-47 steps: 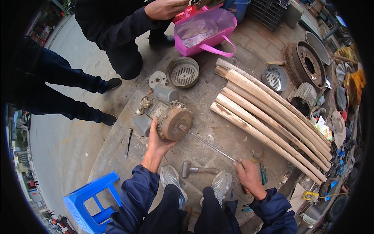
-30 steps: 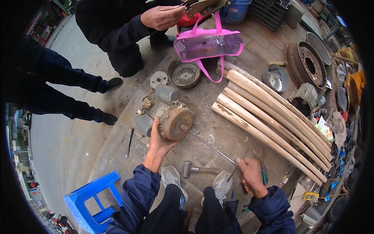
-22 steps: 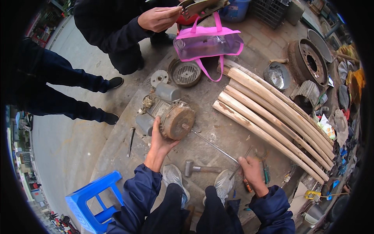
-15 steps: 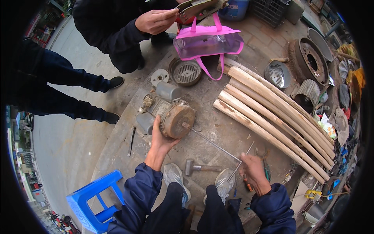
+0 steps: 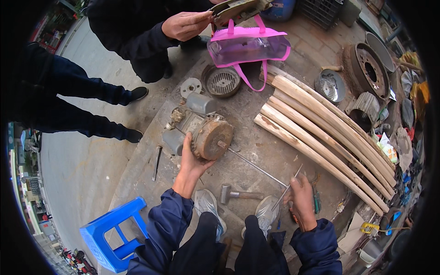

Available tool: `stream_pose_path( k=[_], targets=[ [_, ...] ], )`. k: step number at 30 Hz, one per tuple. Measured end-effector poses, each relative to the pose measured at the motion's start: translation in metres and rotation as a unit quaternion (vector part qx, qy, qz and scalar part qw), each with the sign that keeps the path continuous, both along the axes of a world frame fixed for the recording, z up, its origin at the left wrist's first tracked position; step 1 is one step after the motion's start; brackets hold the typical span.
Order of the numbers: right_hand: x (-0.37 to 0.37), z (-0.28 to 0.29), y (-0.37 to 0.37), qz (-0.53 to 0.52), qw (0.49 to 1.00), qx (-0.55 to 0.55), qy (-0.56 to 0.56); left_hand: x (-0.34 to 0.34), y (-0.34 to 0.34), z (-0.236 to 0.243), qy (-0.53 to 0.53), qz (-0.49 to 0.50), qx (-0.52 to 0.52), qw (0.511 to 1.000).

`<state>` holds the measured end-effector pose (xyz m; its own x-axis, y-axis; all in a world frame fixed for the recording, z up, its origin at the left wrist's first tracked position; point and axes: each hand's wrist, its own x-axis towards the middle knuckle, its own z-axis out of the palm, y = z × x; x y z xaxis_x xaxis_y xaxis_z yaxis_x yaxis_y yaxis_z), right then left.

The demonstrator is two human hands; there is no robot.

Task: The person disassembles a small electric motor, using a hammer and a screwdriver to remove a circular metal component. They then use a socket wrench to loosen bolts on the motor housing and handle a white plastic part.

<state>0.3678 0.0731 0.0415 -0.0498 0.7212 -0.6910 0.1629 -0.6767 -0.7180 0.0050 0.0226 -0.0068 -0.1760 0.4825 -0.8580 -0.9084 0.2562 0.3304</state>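
An old electric motor (image 5: 190,126) with a rusty round end cover (image 5: 215,140) and grey boxes on its sides lies on the concrete before me. My left hand (image 5: 191,167) grips the cover's lower edge, thumb up along its side. From the cover's edge the long rod of a steel T-handle wrench (image 5: 259,168) runs down to the right; its tip at the motor is hard to make out. My right hand (image 5: 300,197) has its fingers curled at the crossbar. Between my shoes lies a hammer (image 5: 240,195), near the wrench.
Long wooden poles (image 5: 330,142) lie at right. A pink bag (image 5: 247,46), a slotted round cover (image 5: 222,81) and a metal disc (image 5: 190,87) are beyond the motor. A blue stool (image 5: 114,233) stands at left. Another person's hand (image 5: 187,26) holds a curved part; someone else's legs (image 5: 87,91) stand left.
My right hand has shifted and turned slightly at the crossbar, its fingers now higher beside it. My left hand stays on the motor. The whole view has moved a little.
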Motion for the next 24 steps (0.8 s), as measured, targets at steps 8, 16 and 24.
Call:
stream_pose_path(
  k=[8, 16, 24],
  targets=[
    [-0.022, 0.020, -0.002, 0.230, 0.870, 0.359, -0.246, -0.005, -0.002, -0.001, -0.007, 0.006, -0.012, 1.000],
    [0.008, 0.021, 0.006, 0.403, 0.809, 0.400, -0.153, 0.001, 0.000, 0.006, 0.012, -0.002, -0.001, 1.000],
    [0.020, -0.002, 0.020, 0.518, 0.621, 0.455, -0.373, -0.002, 0.000, 0.001, -0.002, -0.007, -0.007, 1.000]
  ],
)
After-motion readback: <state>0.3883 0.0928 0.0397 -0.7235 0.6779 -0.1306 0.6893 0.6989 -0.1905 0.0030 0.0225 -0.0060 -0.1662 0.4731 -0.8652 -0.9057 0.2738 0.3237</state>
